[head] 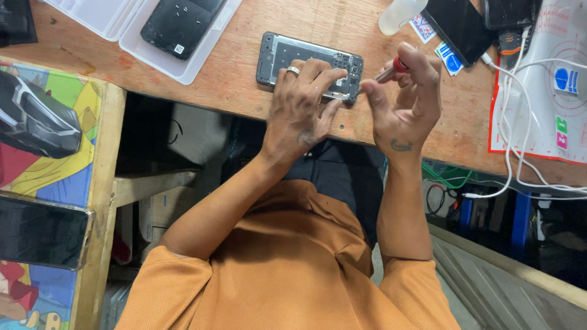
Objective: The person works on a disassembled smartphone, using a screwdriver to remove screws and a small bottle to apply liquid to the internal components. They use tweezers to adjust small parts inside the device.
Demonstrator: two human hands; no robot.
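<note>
An opened phone frame [287,52] with its back off lies on the wooden bench [232,85]. My left hand [302,110], a ring on one finger, rests on the frame's right end and steadies it. My right hand [406,101] pinches a small screwdriver [391,70] with a red cap, its tip pointing at the frame's right end, close to my left fingertips.
A clear plastic tray [153,52] holding a black phone back sits at the upper left. A white mat [538,104] with white cables [510,159] lies at the right. A dark phone [461,24] and a small bottle [400,13] are at the top. A colourful side table [61,177] holds another phone [40,232].
</note>
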